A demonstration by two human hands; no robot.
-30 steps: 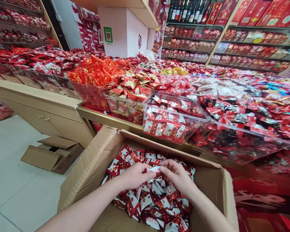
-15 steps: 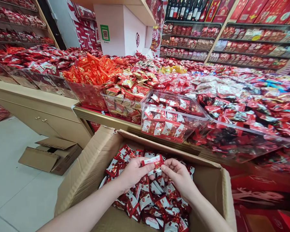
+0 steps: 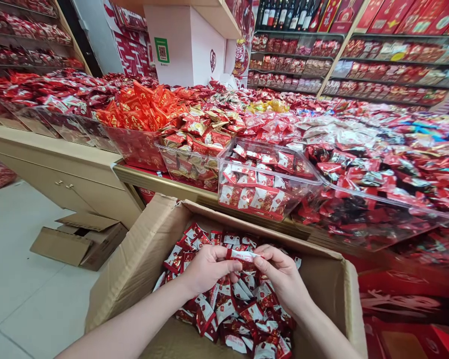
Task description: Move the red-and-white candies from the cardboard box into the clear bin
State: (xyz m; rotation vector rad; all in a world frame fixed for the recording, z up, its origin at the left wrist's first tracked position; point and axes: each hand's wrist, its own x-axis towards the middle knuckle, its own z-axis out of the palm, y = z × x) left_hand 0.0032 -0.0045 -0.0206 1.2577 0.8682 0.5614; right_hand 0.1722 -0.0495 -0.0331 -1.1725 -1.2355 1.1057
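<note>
A small red-and-white wrapped candy (image 3: 242, 256) is held between both hands, over an open cardboard box (image 3: 134, 254). My left hand (image 3: 211, 269) grips its left end between thumb and fingers. At the other end, my right hand (image 3: 279, 269) pinches the wrapper with thumb and forefinger. The candy lies level, its narrow white side toward me. Below the hands, many like candies (image 3: 228, 309) in red and white wrappers are heaped in the box.
Beyond the box, a clear plastic bin (image 3: 269, 187) holds similar red-and-white candies. A bin of durian candies (image 3: 194, 159) and one of orange-red packets (image 3: 138, 112) stand to its left. An open smaller carton (image 3: 78, 242) sits on the tiled floor at left.
Between my fingers the candy has turned, so its narrow white side now shows instead of its broad face. My right hand has shifted slightly to the right.
</note>
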